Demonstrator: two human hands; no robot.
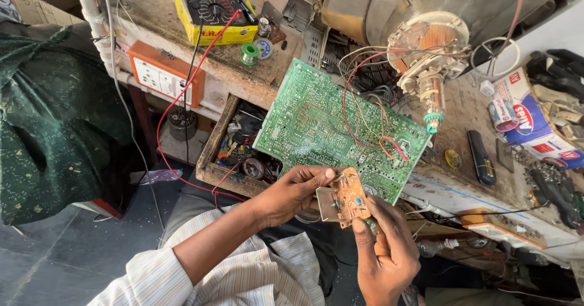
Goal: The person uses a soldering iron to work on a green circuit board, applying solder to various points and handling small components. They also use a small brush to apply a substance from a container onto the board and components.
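Note:
My left hand (294, 191) grips a small brown circuit board (348, 195) with a metal bracket on its left side. My right hand (383, 252) meets the same board from below, thumb and fingers at its lower right corner, and seems to hold a thin tool whose shape I cannot make out. Both hands hover just in front of a large green circuit board (316, 123) that lies tilted on the workbench edge, solder side up, with red and white wires (365, 108) running across it.
A picture tube (426, 14) with its copper yoke lies behind the green board. A yellow multimeter (210, 8), a solder spool (249, 53), an orange socket box (161, 72), an open drawer of parts (240, 151) and small packets (523, 114) surround the bench.

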